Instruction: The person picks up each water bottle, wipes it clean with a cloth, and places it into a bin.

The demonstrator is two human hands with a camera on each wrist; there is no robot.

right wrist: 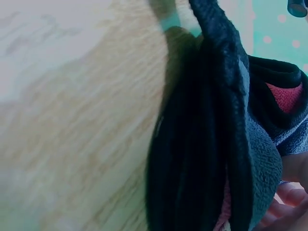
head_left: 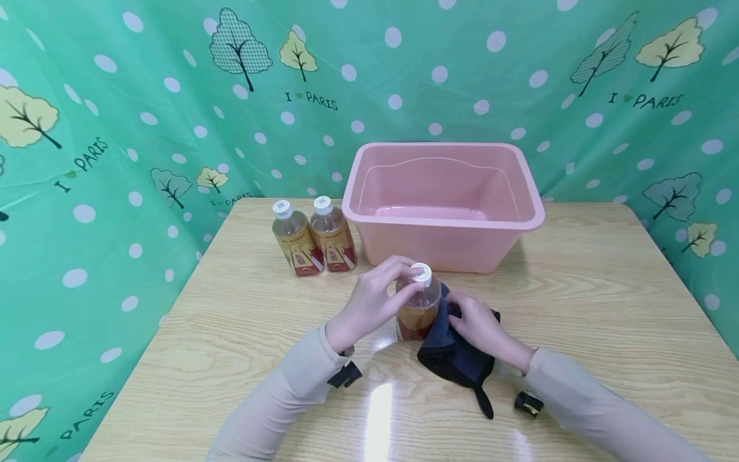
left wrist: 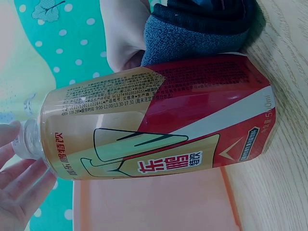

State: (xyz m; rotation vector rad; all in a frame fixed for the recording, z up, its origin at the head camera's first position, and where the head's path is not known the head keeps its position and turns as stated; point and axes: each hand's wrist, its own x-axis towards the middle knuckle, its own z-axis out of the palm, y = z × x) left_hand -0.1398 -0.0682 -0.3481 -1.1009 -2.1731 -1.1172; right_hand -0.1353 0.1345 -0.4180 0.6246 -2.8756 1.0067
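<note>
A plastic drink bottle with a white cap and a gold and red label stands upright in front of the pink tub. My left hand grips it by the cap and neck, fingers curled round the top. In the left wrist view the label of the bottle faces the camera. My right hand holds a dark blue, black-edged cloth against the bottle's right side. Folds of the cloth show pink inside in the right wrist view, where only some fingers of the right hand show.
Two more bottles of the same kind, one left of the other, stand at the back left. The pink plastic tub is just behind the held bottle. A green patterned curtain hangs behind the wooden table.
</note>
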